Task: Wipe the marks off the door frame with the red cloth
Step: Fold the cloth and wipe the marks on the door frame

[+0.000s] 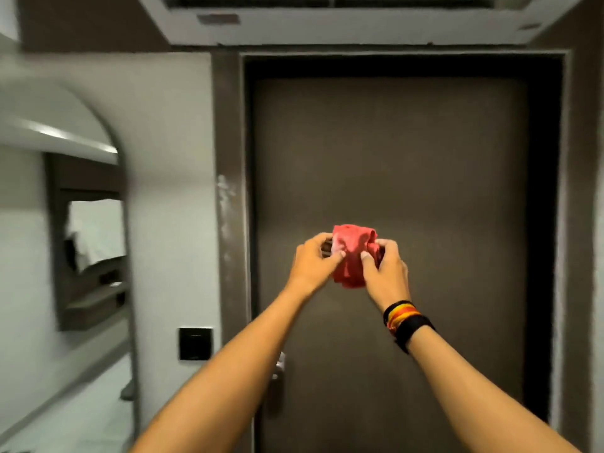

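Note:
Both of my hands hold a bunched red cloth point(351, 253) out in front of a dark brown door point(408, 178). My left hand point(313, 263) pinches the cloth's left side, and my right hand point(387, 273) grips its right side; that wrist carries black, yellow and orange bands. The brown door frame point(230, 125) runs up the door's left side, and whitish marks point(224, 197) streak it at about the height of my hands and a little above. The cloth is to the right of the frame and does not touch it.
A black wall switch point(195, 343) sits left of the frame on the white wall. A metal door handle point(277, 374) shows behind my left forearm. An arched mirror point(88, 243) is at the left. An air-conditioning unit point(343, 18) hangs over the door.

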`<state>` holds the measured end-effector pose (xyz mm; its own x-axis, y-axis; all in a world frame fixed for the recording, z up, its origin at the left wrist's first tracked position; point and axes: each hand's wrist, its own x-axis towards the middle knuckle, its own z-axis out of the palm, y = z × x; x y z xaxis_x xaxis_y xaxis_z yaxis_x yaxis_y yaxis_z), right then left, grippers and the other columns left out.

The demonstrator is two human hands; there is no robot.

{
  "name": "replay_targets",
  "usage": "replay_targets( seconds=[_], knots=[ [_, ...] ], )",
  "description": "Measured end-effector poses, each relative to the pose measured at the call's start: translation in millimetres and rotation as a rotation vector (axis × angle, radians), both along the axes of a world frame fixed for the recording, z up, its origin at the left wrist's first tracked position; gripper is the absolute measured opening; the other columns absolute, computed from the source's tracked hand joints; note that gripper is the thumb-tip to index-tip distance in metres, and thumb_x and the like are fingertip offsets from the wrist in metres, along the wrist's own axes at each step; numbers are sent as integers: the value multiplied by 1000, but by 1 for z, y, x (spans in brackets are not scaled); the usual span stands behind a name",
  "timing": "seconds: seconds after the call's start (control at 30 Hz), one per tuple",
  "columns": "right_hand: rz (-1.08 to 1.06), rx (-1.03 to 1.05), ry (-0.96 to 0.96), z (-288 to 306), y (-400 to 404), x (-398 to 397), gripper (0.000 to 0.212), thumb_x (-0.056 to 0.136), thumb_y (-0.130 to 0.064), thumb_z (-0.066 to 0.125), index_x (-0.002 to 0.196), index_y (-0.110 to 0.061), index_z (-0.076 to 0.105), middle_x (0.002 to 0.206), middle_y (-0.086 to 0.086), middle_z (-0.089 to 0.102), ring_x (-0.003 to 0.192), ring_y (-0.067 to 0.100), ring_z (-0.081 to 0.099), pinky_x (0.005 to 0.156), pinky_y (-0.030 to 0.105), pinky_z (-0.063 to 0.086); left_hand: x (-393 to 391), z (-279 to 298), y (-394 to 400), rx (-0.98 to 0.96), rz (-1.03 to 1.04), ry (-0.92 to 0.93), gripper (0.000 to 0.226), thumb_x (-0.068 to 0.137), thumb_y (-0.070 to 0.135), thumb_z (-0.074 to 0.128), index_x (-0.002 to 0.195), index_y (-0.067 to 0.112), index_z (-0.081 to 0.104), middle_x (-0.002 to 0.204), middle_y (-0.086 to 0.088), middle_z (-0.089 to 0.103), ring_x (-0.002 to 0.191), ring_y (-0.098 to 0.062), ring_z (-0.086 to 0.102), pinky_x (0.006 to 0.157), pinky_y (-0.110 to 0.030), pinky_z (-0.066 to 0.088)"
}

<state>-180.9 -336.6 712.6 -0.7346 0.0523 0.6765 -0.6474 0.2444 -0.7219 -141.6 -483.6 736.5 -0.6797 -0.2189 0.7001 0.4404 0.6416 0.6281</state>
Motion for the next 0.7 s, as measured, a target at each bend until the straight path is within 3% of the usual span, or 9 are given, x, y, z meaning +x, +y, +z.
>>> replay_targets(
  seconds=[0.13, 0.27, 0.43, 0.57, 0.7],
  knots=[
    [111, 29, 97, 17, -108, 29, 21, 87, -20, 63, 107, -12, 59, 113, 8, 62, 108, 28, 59, 95, 40, 48, 48, 11, -104, 16, 145, 12, 28, 89, 17, 71, 117, 15, 73, 106, -3, 79, 97, -15, 73, 88, -28, 60],
    [106, 55, 73, -7, -189, 47, 23, 84, -15, 64, 106, -8, 58, 130, 15, 52, 123, 34, 48, 107, 38, 37, 69, -9, -175, 57, 252, -106, 24, 88, 13, 73, 111, 18, 73, 100, -1, 75, 95, -22, 72, 89, -38, 60],
    [159, 51, -88, -64, -233, 45, 12, 90, -15, 55, 101, -13, 50, 101, 6, 61, 95, 31, 63, 75, 32, 42, 55, -62, -217, 99, 297, -250, 18, 84, 16, 79, 100, 20, 72, 99, 0, 76, 95, -22, 73, 89, -47, 63],
    [118, 53, -124, -98, -258, 26, 18, 92, -13, 55, 106, -21, 46, 94, 1, 63, 88, 29, 67, 74, 37, 52, 30, -97, -239, 117, 330, -295, 17, 84, 16, 79, 99, 19, 72, 100, 0, 75, 91, -18, 72, 87, -41, 63],
    [60, 49, -52, -114, -282, 6, 31, 88, -6, 57, 107, -28, 44, 104, -3, 57, 92, 21, 65, 79, 43, 58, 10, -116, -261, 80, 383, -291, 25, 83, 24, 82, 105, 20, 73, 105, 0, 77, 89, -14, 70, 84, -33, 62]
  ],
)
